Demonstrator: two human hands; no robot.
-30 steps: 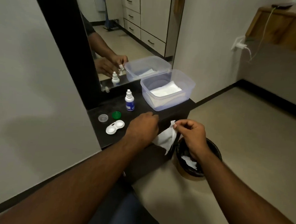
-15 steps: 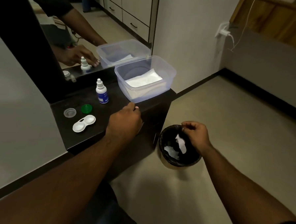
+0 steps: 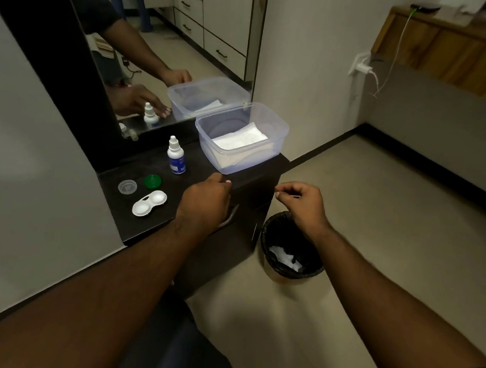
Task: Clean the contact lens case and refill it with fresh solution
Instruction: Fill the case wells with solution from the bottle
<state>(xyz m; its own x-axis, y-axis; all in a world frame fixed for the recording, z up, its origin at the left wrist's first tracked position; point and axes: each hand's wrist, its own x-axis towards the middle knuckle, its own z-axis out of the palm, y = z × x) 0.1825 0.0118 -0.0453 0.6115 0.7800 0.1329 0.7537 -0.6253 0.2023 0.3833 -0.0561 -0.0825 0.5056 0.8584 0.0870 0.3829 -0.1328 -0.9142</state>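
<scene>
The white contact lens case (image 3: 149,203) lies flat on the dark counter with both round wells uncapped and facing up. Its two caps sit just behind it, apart from the case: a green cap (image 3: 152,181) and a clear cap (image 3: 127,186). The small white solution bottle (image 3: 176,159) with a blue label stands upright further back, its cap on.

bare counter (image 3: 197,167) between solution bottle (image 3: 176,158) and tissue tub (image 3: 240,137)
</scene>
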